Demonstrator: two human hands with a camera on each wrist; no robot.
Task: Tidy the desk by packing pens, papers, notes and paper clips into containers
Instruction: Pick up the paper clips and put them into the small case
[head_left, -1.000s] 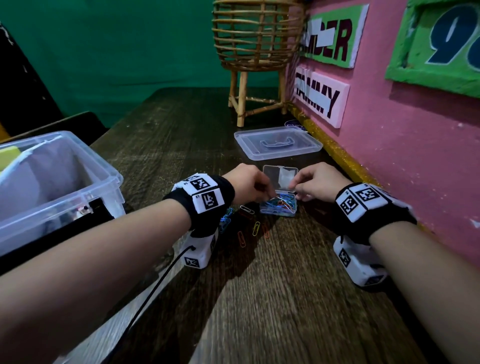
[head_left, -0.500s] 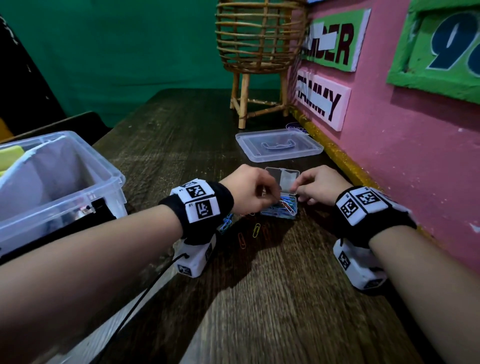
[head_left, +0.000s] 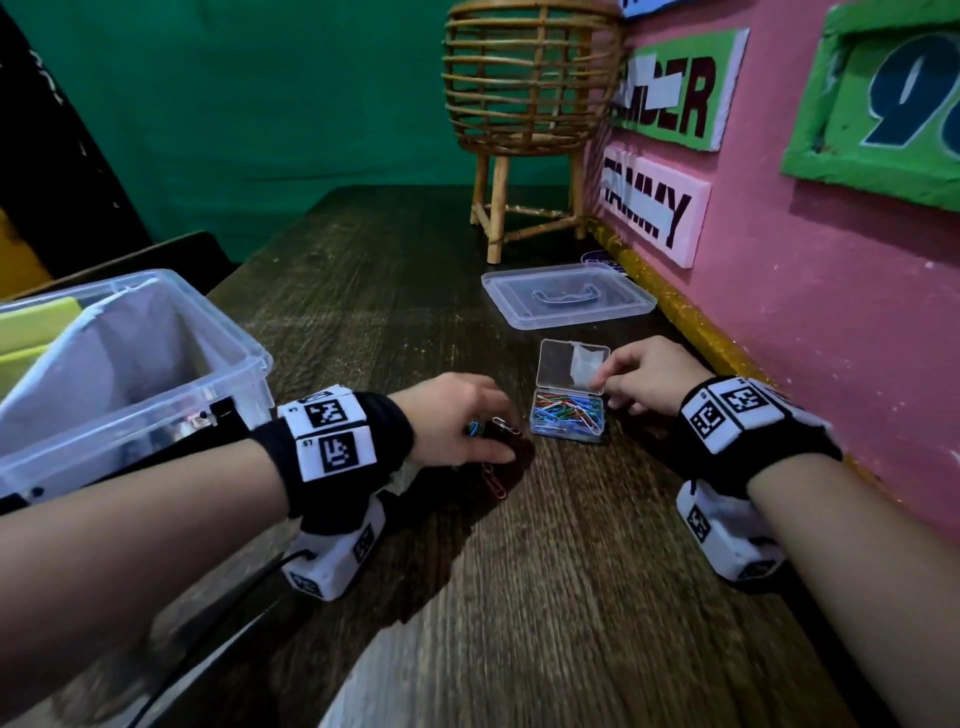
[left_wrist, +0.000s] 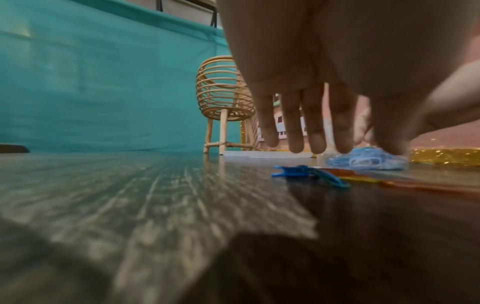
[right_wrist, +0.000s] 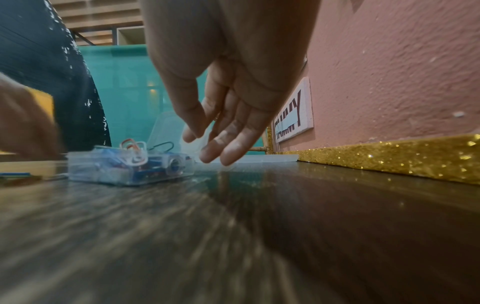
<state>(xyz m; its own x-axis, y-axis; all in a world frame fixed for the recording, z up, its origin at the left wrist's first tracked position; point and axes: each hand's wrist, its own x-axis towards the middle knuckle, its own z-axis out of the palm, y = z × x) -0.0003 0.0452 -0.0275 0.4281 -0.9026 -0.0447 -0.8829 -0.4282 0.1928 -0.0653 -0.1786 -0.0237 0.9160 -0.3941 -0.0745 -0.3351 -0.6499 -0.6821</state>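
Loose paper clips (head_left: 496, 480) on worktop (head_left: 519, 597) under/just beside L hand (head_left: 457, 421), fingers spread, nothing gripped. Clip box (head_left: 567, 418), lid up, just R of it. R hand (head_left: 647, 382) relaxed beside box, empty. L nearer.

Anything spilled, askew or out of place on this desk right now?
Yes: a few loose paper clips lie on the wooden desk under the left hand, outside the small clip box, whose lid stands open. The right hand rests beside that lid. Nothing looks damaged.
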